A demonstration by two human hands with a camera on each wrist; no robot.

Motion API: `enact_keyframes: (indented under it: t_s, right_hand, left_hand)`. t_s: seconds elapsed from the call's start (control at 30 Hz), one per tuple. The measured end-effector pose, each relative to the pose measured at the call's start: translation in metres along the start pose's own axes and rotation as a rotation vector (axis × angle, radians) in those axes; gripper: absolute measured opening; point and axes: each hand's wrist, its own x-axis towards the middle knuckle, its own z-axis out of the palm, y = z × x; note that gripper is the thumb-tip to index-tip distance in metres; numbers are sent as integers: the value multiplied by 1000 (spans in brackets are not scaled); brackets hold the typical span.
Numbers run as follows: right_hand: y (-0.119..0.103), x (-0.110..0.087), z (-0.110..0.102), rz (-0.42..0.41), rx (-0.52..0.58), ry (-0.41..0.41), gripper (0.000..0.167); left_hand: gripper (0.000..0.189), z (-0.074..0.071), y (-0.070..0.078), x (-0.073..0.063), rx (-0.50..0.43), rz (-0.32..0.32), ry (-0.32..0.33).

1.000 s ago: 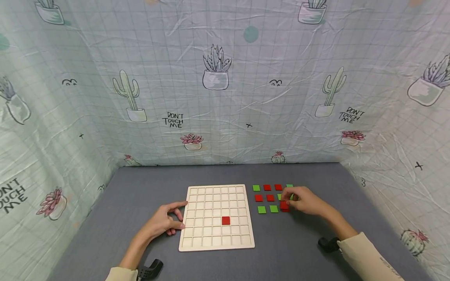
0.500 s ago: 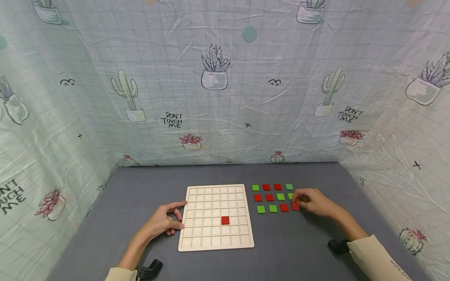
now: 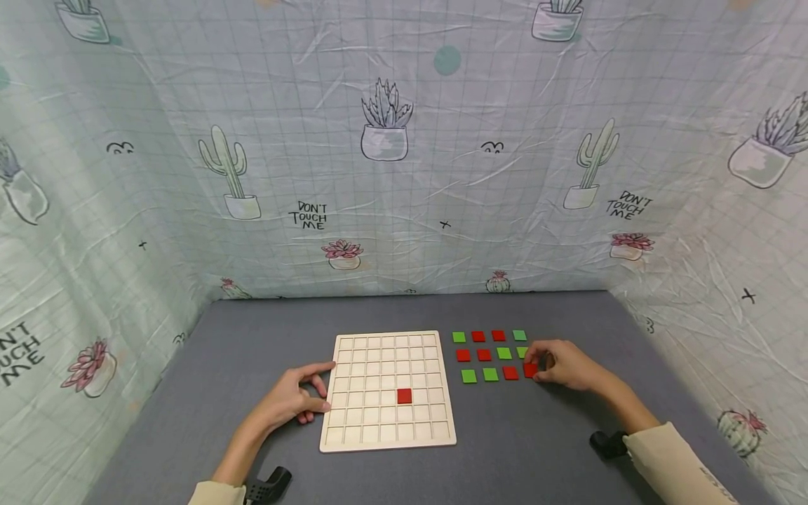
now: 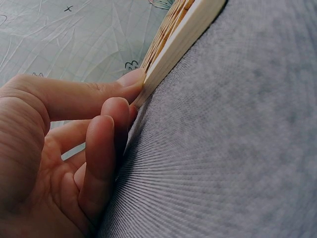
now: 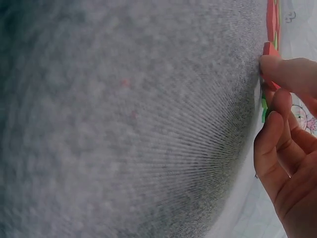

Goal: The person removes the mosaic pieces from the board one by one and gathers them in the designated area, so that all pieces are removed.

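Note:
A pale wooden grid board (image 3: 366,421) lies on the table, with one red square tile (image 3: 405,396) in a cell right of its middle. My left hand (image 3: 292,398) touches the board's left edge with the tips of its thumb and a straight index finger; the other fingers bend beside it. To the right of the board, red and green tiles lie in neat rows. At their near right corner my right hand (image 3: 564,363) pinches a red tile (image 3: 530,369) between thumb and fingers. In the right wrist view the thumb lies against that red tile (image 5: 270,49).
Green tiles (image 3: 490,374) and red tiles (image 3: 484,355) sit in several columns between the board and my right hand. Grey cloth (image 3: 404,477) covers the table. A patterned curtain (image 3: 404,210) rises behind the table and along both sides.
My right hand has left one red tile in the near row and moved slightly right to the red tile at the row's end. My left hand stays at the board's edge.

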Motion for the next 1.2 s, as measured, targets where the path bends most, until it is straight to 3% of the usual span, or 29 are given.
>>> enact_keyframes:
  t_s: [0.9, 1.2]
  right_hand:
    - [-3, 1, 5, 12, -6, -16, 30]
    - [-19, 8, 8, -39, -20, 22, 25]
  left_hand:
    - [82, -1, 1, -3, -2, 20, -8]
    - [83, 0, 1, -2, -20, 13, -15]
